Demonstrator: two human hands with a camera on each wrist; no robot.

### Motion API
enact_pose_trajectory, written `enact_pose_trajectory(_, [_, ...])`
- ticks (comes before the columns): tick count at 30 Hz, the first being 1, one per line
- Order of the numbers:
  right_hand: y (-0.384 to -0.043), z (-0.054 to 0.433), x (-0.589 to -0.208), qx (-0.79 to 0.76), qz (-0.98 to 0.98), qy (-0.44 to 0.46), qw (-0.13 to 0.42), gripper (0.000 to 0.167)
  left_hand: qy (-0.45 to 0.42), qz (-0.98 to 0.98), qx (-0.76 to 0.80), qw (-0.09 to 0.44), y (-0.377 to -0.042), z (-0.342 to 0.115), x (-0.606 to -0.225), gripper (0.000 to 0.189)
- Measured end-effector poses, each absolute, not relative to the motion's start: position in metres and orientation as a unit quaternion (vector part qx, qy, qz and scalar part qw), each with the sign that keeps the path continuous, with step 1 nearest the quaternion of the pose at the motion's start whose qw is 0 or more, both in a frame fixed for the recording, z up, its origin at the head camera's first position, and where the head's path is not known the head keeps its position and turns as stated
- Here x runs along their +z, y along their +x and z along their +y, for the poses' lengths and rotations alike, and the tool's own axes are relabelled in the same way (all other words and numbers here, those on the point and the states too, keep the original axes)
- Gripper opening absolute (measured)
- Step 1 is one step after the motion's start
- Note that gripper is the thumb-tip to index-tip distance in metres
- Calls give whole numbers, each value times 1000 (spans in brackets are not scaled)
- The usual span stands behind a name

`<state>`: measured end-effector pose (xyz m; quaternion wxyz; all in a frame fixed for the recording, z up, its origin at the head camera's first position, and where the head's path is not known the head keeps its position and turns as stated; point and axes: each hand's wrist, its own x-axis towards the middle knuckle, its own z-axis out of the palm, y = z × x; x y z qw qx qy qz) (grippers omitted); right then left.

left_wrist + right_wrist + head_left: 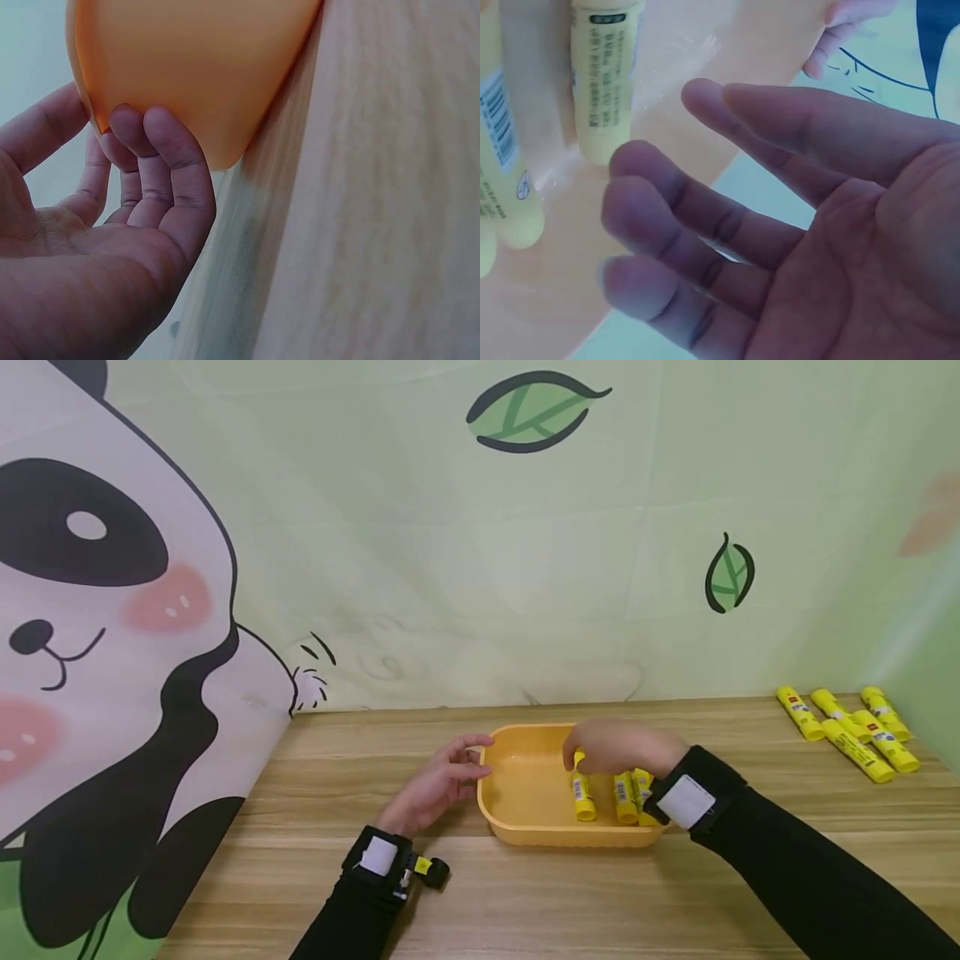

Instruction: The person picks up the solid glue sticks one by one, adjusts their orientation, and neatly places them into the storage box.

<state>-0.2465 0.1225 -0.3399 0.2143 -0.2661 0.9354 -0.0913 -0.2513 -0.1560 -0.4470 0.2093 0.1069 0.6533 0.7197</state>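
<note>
My left hand (438, 783) holds the left side of an orange plastic tray (517, 835), its curled fingertips against the outer wall (202, 67) and a digit at the rim. My right hand (618, 747) is over the tray's inside, its fingers apart and slightly bent, with nothing between them. Right by its fingertips is a yellow glue stick (583, 797), whose printed label (606, 82) faces the right wrist camera. Two more glue sticks, one with a barcode (624, 797) and one beside it (642, 783), lie in the tray's right part, partly hidden by the right hand and wrist.
Several more yellow glue sticks (858, 750) lie grouped on the wooden table (525, 902) at the far right. Behind the table hangs a pale green backdrop (420, 527) with a printed panda (112, 635) and leaves.
</note>
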Motion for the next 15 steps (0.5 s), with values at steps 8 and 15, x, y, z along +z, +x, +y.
enact_pose_trajectory(8, [-244, 141, -334, -169, 925, -289, 181, 22, 110, 657, 716, 209, -252, -157, -446, 50])
enact_pose_trajectory(15, [-241, 163, -324, -251, 913, -291, 136, 18, 109, 656, 717, 212, -252, -157, -446, 51])
